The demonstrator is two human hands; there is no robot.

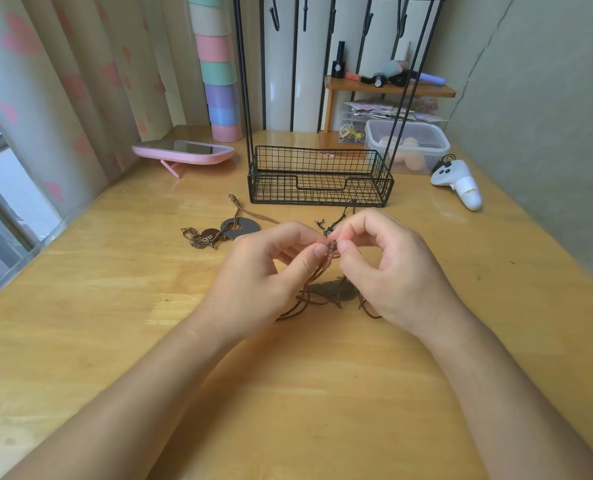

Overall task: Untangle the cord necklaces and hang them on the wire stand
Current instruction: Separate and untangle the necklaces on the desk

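Nearest, two forearms reaching in over the wooden worktop (288, 393) and meeting mid-surface. Left hand (267, 271) in a narrow grip, thumb and forefinger pinching a small brown knot (331, 248). Right hand (388, 268) in a narrow grip too, pinching the same knot from the other side, fingertips of both hands almost touching. Knot raised just above the worktop, right between the two grips rather than inside either palm. Below and between the wrists, loops of brown cord (309, 299) trailing down from the knot, bunched on the wood around a dark pendant (333, 289) and partly hidden by the hands. Just beyond the fingers, thin dark cord ends (336, 221) sticking out toward the stand. Further left, a second necklace (239, 227) with a dark ring-shaped pendant and coppery bits, flat on the worktop. Hard to tell whether joined to the held bunch or lying free. Behind, the black wire stand (319, 178), nothing visible in its basket base, hooks (275, 20) along the top bar all bare. Looks early in the job: picking at one knot under way, no necklace hung yet, so freeing each cord and hanging every one of them left to do.
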